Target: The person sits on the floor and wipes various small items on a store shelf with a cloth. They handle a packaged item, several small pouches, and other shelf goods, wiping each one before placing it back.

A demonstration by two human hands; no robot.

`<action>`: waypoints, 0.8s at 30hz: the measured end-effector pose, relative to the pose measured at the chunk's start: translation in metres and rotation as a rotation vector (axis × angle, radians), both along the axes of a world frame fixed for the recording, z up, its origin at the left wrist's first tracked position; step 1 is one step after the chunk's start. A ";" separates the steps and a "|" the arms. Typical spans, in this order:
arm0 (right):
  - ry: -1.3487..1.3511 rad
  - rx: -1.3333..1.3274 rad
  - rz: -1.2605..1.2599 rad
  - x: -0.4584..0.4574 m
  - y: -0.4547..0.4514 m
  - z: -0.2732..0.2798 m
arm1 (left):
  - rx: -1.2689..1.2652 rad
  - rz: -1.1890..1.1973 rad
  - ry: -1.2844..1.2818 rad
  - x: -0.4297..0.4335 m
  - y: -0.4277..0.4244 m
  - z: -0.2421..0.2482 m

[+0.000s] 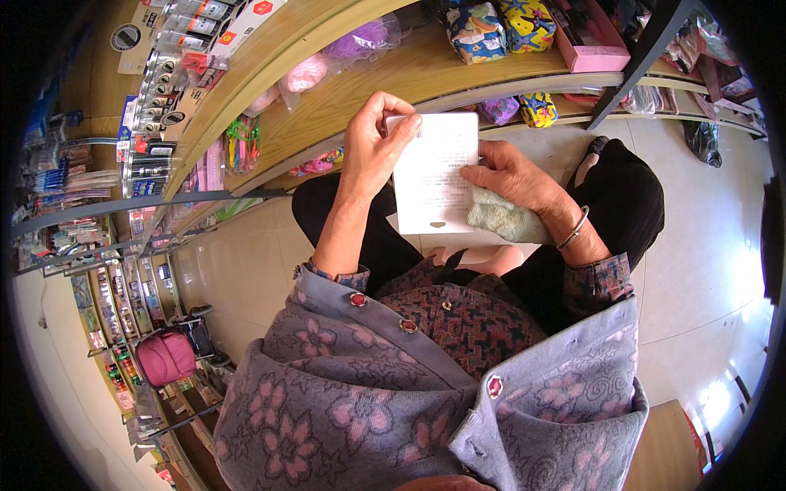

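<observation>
A white product backing card (436,178) with small print, a barcode and a hanging slot faces up in front of me. My left hand (377,138) pinches its far left corner between thumb and fingers. At the card's right edge, my right hand (516,175) grips it with thumb and fingertips. Bunched under the right palm is a pale green cloth (506,218), apparently held by the same hand. What lies on the card's other side is hidden.
Ahead runs a wooden shelf (405,92) with patterned pouches (476,34), a pink box (589,37) and bagged purple yarn (362,37). Boxed goods (163,92) fill the shelves at left. A dark shelf post (638,61) stands right. A pink backpack (166,358) sits lower left.
</observation>
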State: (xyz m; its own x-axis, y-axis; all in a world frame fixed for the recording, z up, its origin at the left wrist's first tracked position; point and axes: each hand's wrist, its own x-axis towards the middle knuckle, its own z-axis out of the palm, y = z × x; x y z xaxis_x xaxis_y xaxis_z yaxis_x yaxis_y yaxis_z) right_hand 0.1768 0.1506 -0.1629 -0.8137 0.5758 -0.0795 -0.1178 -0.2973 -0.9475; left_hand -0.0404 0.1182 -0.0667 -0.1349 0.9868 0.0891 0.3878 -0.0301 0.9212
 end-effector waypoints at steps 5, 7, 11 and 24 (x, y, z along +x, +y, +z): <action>-0.008 0.022 0.026 -0.001 -0.003 0.001 | -0.113 -0.160 0.073 -0.003 0.009 0.012; -0.015 0.038 0.033 -0.001 -0.004 0.002 | -0.146 -0.190 0.051 -0.004 0.011 0.013; -0.017 0.039 0.029 0.000 -0.004 0.001 | -0.095 -0.180 0.150 0.000 0.011 0.010; 0.042 -0.229 -0.150 0.003 0.004 0.009 | 0.049 0.010 -0.010 -0.007 -0.002 0.003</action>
State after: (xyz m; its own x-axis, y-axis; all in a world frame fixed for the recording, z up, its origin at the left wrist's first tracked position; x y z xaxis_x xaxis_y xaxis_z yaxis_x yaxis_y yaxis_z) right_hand 0.1798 0.1541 -0.1539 -0.7262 0.6608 -0.1896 -0.2144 -0.4797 -0.8508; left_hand -0.0474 0.1158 -0.0641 -0.1457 0.9800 0.1356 0.3787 -0.0714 0.9228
